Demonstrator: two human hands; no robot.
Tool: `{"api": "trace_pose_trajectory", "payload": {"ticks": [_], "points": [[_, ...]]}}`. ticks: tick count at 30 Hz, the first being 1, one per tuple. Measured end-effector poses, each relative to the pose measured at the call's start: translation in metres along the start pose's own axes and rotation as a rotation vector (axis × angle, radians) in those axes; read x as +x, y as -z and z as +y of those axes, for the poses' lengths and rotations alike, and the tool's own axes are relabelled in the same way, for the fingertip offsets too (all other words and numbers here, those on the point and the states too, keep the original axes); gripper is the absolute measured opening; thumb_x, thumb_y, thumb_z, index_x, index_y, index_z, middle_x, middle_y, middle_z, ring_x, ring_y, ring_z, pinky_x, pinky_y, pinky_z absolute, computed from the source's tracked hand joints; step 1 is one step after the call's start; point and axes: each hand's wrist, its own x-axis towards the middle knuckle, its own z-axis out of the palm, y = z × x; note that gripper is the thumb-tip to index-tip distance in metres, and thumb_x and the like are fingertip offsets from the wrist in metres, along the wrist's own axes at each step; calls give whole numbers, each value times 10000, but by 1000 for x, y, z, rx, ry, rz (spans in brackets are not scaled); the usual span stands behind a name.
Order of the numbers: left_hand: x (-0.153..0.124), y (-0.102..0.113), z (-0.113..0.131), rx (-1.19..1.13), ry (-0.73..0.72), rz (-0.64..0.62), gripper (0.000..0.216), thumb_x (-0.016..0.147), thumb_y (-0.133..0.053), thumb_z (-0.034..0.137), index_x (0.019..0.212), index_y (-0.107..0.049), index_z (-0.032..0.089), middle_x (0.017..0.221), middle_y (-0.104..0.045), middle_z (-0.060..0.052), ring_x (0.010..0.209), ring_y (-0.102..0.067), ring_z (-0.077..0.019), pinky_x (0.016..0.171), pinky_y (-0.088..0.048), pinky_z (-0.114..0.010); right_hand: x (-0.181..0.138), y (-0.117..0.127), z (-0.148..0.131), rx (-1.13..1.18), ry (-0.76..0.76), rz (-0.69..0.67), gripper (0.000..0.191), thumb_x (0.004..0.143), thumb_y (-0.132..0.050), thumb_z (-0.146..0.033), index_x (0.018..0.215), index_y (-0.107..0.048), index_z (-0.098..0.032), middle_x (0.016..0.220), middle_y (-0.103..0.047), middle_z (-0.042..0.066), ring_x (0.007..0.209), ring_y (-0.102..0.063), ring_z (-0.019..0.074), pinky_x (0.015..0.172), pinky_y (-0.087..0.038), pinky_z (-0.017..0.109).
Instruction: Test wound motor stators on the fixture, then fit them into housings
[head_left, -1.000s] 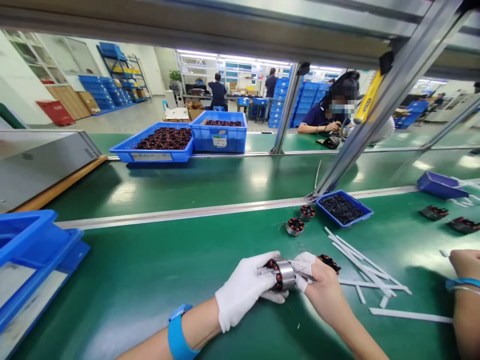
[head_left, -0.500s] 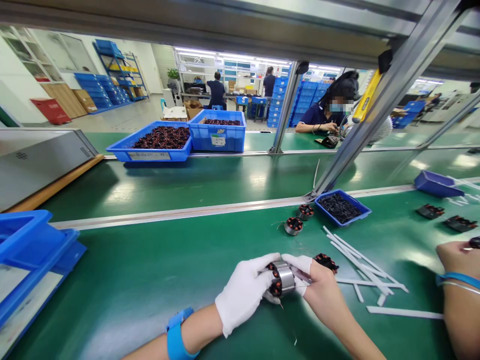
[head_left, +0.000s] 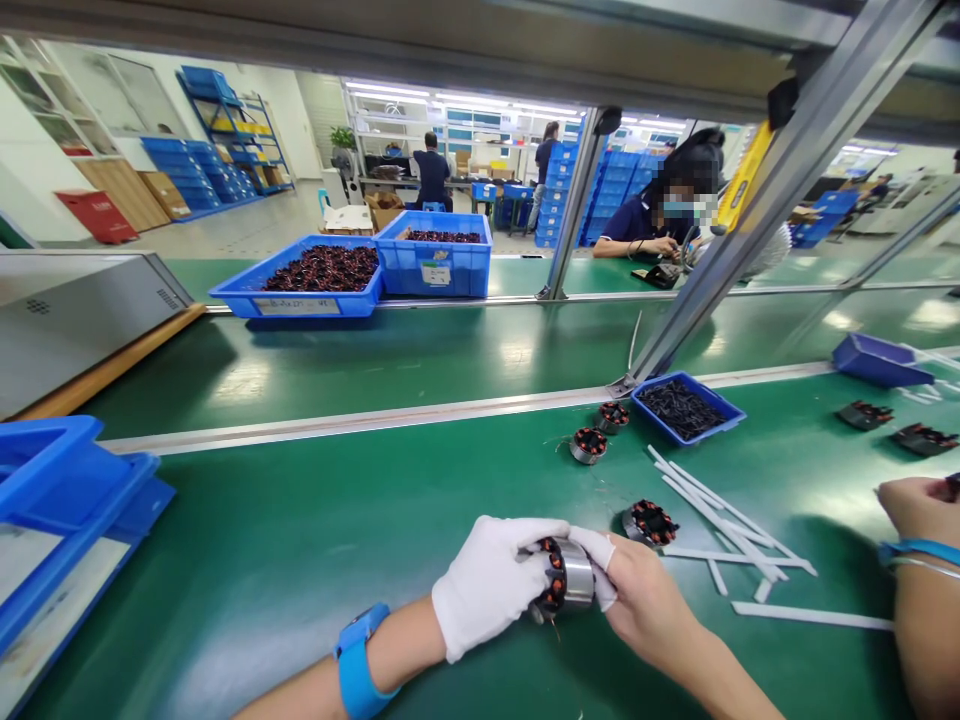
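My left hand (head_left: 484, 580), in a white glove with a blue wristband behind it, grips a wound motor stator (head_left: 564, 578) with a shiny steel core and copper coils. My right hand (head_left: 645, 605), bare except for white finger cots, presses its fingertips on the stator's right end. Both hands hold it just above the green belt (head_left: 300, 540). Another stator (head_left: 649, 522) lies just right of them. Two more stators (head_left: 589, 444) (head_left: 613, 416) stand farther back. White strips (head_left: 720, 520) lie scattered to the right.
A small blue tray of dark parts (head_left: 686, 408) sits by a slanted metal post (head_left: 750, 210). Blue bins (head_left: 60, 500) stand at my left; two blue bins of stators (head_left: 304, 280) rest across the belt. Another person's hand (head_left: 919, 510) works at the right edge.
The stator has turned in my hands and sits slightly lower and nearer. The other person's hand at the right has risen and shifted right. The view tilted a little.
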Motion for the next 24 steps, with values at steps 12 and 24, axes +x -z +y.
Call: {"api": "trace_pose_trajectory", "payload": {"ticks": [12,24], "points": [[2,-1,1,40,31,1,423,639,-462,106,1000,-663,192,948,-701,7,854,-637,-157,801,-484,-219,-2,-6,1,-38,-61,-19,351,708,-345,-33,966,-551,-152,642,-593,48,566,-522,156,506,-402,253],[12,10,1,3,18,-118,364,633,-501,148,950,-672,197,1159,-602,-49,1041,-547,-225,947,-399,-314,-14,76,88,-387,-860,217,257,781,-463,-197,936,-657,-129,908,-674,116,866,-613,219,774,-458,311]]}}
